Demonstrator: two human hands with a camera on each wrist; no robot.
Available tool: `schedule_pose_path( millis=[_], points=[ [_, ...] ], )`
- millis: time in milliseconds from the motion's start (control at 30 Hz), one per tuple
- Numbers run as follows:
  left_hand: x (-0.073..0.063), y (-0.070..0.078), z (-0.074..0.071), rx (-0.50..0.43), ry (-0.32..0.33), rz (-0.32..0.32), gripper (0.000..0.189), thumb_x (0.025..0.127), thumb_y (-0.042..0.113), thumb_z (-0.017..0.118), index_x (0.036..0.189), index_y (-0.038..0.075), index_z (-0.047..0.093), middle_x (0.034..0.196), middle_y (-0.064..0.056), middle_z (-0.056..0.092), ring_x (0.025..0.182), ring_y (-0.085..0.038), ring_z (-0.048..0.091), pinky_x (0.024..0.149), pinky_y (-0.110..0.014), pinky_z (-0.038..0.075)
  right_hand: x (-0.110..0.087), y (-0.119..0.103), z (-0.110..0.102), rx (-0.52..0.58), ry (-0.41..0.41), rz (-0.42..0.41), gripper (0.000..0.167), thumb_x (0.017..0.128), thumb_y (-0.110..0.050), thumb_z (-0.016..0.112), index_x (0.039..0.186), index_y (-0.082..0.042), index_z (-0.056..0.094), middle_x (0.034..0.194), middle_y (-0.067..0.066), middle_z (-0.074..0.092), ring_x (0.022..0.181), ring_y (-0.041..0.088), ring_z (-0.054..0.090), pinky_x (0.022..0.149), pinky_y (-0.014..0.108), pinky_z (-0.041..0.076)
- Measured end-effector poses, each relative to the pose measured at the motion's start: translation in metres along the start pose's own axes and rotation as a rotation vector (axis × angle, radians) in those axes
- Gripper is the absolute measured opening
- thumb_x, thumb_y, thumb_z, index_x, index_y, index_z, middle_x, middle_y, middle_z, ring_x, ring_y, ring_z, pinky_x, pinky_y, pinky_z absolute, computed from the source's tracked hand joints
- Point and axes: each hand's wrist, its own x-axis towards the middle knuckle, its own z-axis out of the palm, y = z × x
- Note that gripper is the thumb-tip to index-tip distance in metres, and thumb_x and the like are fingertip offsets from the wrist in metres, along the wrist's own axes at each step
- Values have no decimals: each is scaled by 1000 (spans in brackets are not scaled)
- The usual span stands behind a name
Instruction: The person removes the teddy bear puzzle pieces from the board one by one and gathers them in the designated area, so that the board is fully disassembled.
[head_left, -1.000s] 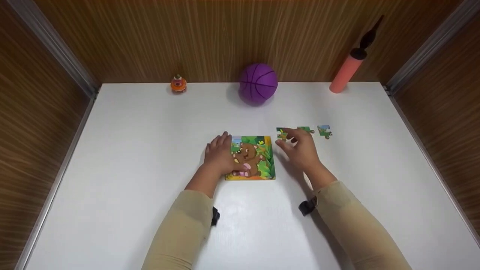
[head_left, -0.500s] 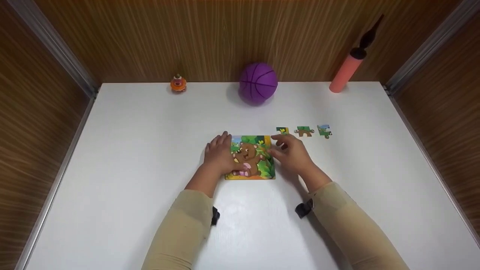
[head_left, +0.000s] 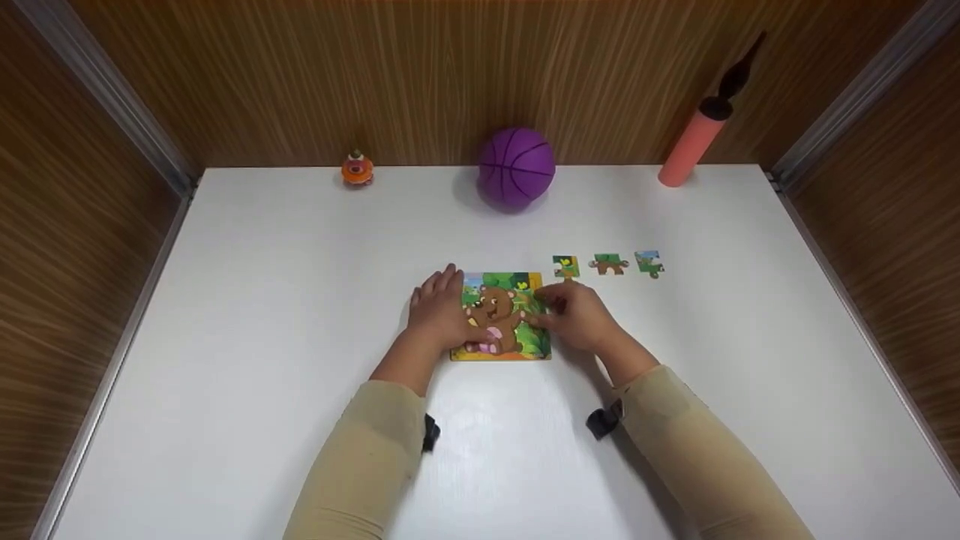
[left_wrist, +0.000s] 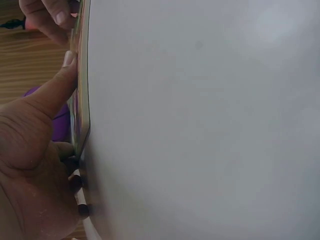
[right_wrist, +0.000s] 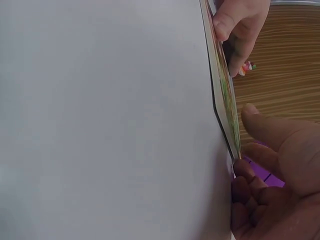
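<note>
A square jigsaw puzzle [head_left: 499, 322] with a bear picture lies flat on the white table. My left hand [head_left: 441, 307] rests over its left side; the thumb [left_wrist: 62, 80] lies on the picture and the fairly straight fingers reach past the left edge. At the right edge my right hand [head_left: 577, 313] touches the puzzle, its thumb over the picture and its fingers bent beside the border. No loose piece shows between thumb and fingers in the right wrist view. Beyond that hand lie a bird piece [head_left: 568, 271], a brown-and-green piece [head_left: 608, 264] and a blue-and-green piece [head_left: 649, 262].
Along the table's back edge stand an orange toy figure [head_left: 357, 169], a purple ball [head_left: 517, 169] and a coral pump [head_left: 685, 154] leaning on the wood-grain wall [head_left: 420, 75]. Wood-grain panels also flank the table [head_left: 247, 315] on both sides.
My right hand has moved left and a little toward me, from beside the bird piece onto the puzzle's right edge. The left hand and the three loose pieces have stayed put.
</note>
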Motion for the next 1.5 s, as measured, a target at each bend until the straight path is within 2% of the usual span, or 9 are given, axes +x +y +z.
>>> schedule_pose_path(
  millis=[200,333,467,600,767,900,1067,1300,1500],
  points=[
    [0,-1,1,2,-2,7,127,79,60,89,169,3,20,177,-12,13,162,-34,10,130,-56,9,0,0,1,-36,7,-29,35,91,-11,85,123,1,77,108,13,67,98,27,58,89,44,52],
    [0,0,1,-3,3,6,126,79,60,89,169,4,20,177,-13,13,162,-34,10,130,-56,9,1,-1,2,-40,4,-13,33,91,-10,85,122,0,77,109,13,67,100,27,58,91,44,52],
    [-3,2,1,-28,-8,29,115,83,54,88,170,16,24,177,-18,7,162,-39,4,128,-64,4,2,-2,3,-55,-8,-11,32,92,-10,84,122,0,77,113,14,68,102,28,59,93,46,52],
    [-7,6,0,-43,-52,67,92,90,46,83,167,33,35,176,-22,-5,161,-46,-7,122,-75,-3,4,-3,3,-66,-13,-7,31,92,-9,83,121,-1,76,117,15,69,104,29,61,96,47,52],
    [-9,9,0,1,-117,91,74,98,45,74,164,40,41,176,-18,-11,160,-46,-12,116,-83,-4,4,-3,4,-54,-15,3,31,93,-9,82,122,-1,75,119,15,70,106,29,62,97,48,53],
    [-10,10,0,41,-131,89,73,100,48,71,165,40,39,176,-17,-10,160,-43,-11,115,-84,-2,4,-4,5,-35,-10,4,30,93,-7,82,121,0,75,119,15,70,107,30,62,99,48,52],
    [-10,11,2,28,-127,93,73,100,47,70,165,36,39,176,-18,-9,161,-40,-13,115,-84,-4,4,-5,6,-22,-13,26,30,93,-6,82,121,0,74,119,15,70,108,30,62,100,48,52],
    [-11,9,5,10,-113,157,72,102,43,65,167,27,37,177,-18,-2,162,-37,-8,125,-69,-3,5,-5,5,-20,-23,51,30,93,-7,81,122,-1,74,119,15,69,108,30,61,100,48,52],
    [-11,10,5,7,-102,165,70,102,44,66,166,29,40,177,-16,2,162,-38,-5,126,-69,2,5,-5,5,-25,-21,60,30,93,-7,81,122,-1,73,116,14,68,105,28,59,97,47,52]
  ],
)
